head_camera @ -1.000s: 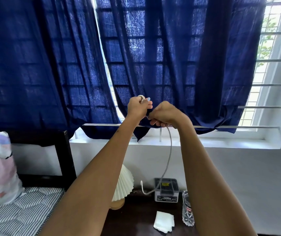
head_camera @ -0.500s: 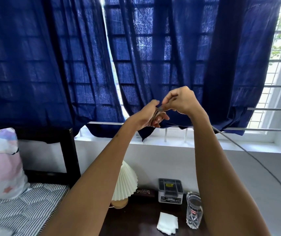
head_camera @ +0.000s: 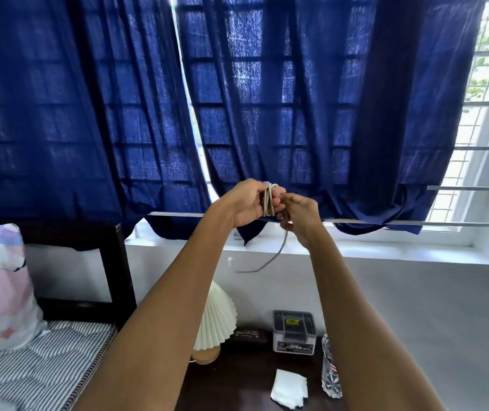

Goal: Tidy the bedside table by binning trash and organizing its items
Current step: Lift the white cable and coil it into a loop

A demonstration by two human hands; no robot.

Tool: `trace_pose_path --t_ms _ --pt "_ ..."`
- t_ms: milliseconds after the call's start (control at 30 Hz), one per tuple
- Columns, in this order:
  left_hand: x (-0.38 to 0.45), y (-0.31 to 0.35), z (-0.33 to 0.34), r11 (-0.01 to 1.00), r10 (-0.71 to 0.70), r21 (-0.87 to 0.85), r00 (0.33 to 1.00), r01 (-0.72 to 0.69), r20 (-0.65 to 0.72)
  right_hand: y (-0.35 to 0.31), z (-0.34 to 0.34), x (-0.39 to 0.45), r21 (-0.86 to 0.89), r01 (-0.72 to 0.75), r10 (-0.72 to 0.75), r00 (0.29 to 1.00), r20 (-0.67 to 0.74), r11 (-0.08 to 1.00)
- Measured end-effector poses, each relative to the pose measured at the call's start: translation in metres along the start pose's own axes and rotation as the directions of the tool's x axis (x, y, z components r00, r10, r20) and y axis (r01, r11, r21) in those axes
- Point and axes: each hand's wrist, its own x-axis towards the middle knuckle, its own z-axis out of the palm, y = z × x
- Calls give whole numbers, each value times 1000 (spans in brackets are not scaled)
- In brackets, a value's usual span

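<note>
Between your two raised hands, in front of the blue curtain (head_camera: 296,114), the grey cable (head_camera: 269,200) is looped several times around the fingers of your left hand (head_camera: 249,203), which curl to hold the coil. Your right hand (head_camera: 299,215), touching it at 3 o'clock, pinches the strand where it leaves the coil; the loose tail (head_camera: 270,259) hangs toward 6 o'clock and ends free in the air. Well below, on the dark bedside table (head_camera: 237,378), stand a pleated white lamp (head_camera: 216,318) at 9 o'clock, a dark glasses case (head_camera: 247,335) beside it, a grey lidded box (head_camera: 294,332), a clear glass (head_camera: 330,372) at 3 o'clock, and a white tissue (head_camera: 289,391) at 6 o'clock.
</note>
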Motion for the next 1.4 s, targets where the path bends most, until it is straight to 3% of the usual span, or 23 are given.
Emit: trace_pose_path --t_ms 167,300,400,533,633,733,833,967,1133,1267,1400 --pt "3 -5 -1 995 37 -85 985 -52 -167 1 14 -13 -77 -58 67 991 115 995" --pt "14 -6 -7 992 100 -30 906 -123 -411 -6 23 -22 -425 -134 226 958 176 895" --pt "19 -10 -21 982 162 174 827 -80 -538 -14 24 -28 -656 -49 248 945 213 753" --pt "6 -20 -25 896 185 444 897 13 -400 -32 22 -25 -794 141 59 974 217 592" --pt "-3 -20 -22 772 157 633 948 57 -277 -47 21 -25 -832 174 4 978 207 527" --pt "-12 -15 -21 786 46 617 991 43 -127 -60 14 -28 -793 253 -128 967 219 555" --pt "-17 -12 -18 877 -23 476 995 66 -97 -66 6 -25 -711 342 -259 939 227 615" --pt "-22 -7 -19 969 -61 242 998 56 14 -64 -1 -18 -576 396 -322 918 231 715" --pt "-28 2 -21 977 -56 212 976 10 211 -51 -8 -15 -296 302 -261 950 170 906" --pt "-25 2 -19 992 23 119 982 -46 190 -34 -6 -16 -104 178 -165 978 128 978" --pt "-18 -1 -18 996 77 -49 995 -73 66 -17 3 -19 3 68 -68 986 150 998"
